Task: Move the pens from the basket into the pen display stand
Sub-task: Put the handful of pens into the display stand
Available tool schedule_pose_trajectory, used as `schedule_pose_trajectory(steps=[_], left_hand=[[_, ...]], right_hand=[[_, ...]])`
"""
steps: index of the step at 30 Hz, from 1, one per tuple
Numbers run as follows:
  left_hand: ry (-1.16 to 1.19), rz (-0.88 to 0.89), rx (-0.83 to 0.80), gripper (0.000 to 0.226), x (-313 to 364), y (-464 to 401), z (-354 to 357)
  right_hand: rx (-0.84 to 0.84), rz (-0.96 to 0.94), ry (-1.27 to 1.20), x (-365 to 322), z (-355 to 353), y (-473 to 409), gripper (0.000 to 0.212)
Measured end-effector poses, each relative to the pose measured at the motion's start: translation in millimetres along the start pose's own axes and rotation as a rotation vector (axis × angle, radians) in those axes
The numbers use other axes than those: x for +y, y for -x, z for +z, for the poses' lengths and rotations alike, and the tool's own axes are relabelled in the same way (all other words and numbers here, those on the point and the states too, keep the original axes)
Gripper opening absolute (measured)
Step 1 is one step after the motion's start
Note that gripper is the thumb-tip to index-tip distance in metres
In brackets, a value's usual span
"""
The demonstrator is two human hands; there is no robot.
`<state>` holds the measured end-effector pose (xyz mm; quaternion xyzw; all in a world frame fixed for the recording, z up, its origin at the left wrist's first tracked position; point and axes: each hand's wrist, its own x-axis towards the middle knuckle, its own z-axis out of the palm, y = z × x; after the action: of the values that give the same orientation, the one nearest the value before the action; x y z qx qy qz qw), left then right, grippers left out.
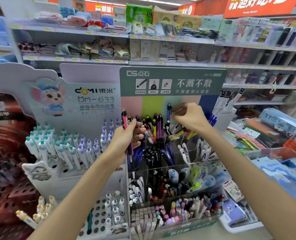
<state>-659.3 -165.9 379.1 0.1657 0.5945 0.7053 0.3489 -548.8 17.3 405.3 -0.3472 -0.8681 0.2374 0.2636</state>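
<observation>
Left hand (126,135) has its grip wrapped round a small bunch of pens (129,135), a pink-topped one sticking up, held right in front of the clear stand (178,163); right hand (189,118) pinches a blue pen (169,111) upright over the stand's back row, which is already crammed with dark pens. Can't see any basket. A white DOMI rack (71,149) of pastel pens sits just left, packets (251,135) pile up on the right, and blurry stocked shelves (161,38) run behind.

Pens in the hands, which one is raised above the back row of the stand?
The blue pen pinched by the right hand; the left hand holds pink and blue pens lower.
</observation>
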Motion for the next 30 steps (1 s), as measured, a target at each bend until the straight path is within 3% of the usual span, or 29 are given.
schedule_pose_trajectory(steps=[7,11,12,15,17,20,24,27,30], left_hand=[[0.151,-0.048,-0.063,0.026,0.0,0.9,3.9],[0.439,0.008,-0.097,0.028,1.0,4.2,8.3],[0.478,0.051,-0.097,0.029,1.1,4.0,9.7],[0.484,0.152,-0.064,0.029,1.1,2.0,13.1],[0.423,0.179,-0.042,0.028,0.0,2.6,15.5],[0.316,0.199,-0.039,0.029,-0.8,4.8,18.1],[0.154,0.269,0.012,0.034,4.8,7.4,8.0],[0.157,0.233,0.142,0.032,14.9,2.5,-7.8],[0.097,0.174,0.135,0.032,19.4,-0.5,-20.6]], right_hand=[[0.073,-0.005,-0.121,-1.4,0.1,-2.3,0.026],[0.063,-0.065,-0.123,-9.4,6.6,15.9,0.01],[-0.023,-0.071,-0.181,-16.5,8.4,24.8,0.013],[-0.529,-0.031,-0.303,-44.7,9.4,51.3,0.019],[-0.689,-0.052,-0.282,-56.5,12.4,61.8,0.023],[-0.648,-0.054,-0.331,-59.7,16.4,64.4,0.03],[-0.651,0.008,-0.424,-49.6,-1.0,61.2,0.023],[-0.36,0.07,-0.497,-32.5,-11.1,50.4,0.03],[-0.051,0.032,-0.435,-24.3,-4.7,38.7,0.015]])
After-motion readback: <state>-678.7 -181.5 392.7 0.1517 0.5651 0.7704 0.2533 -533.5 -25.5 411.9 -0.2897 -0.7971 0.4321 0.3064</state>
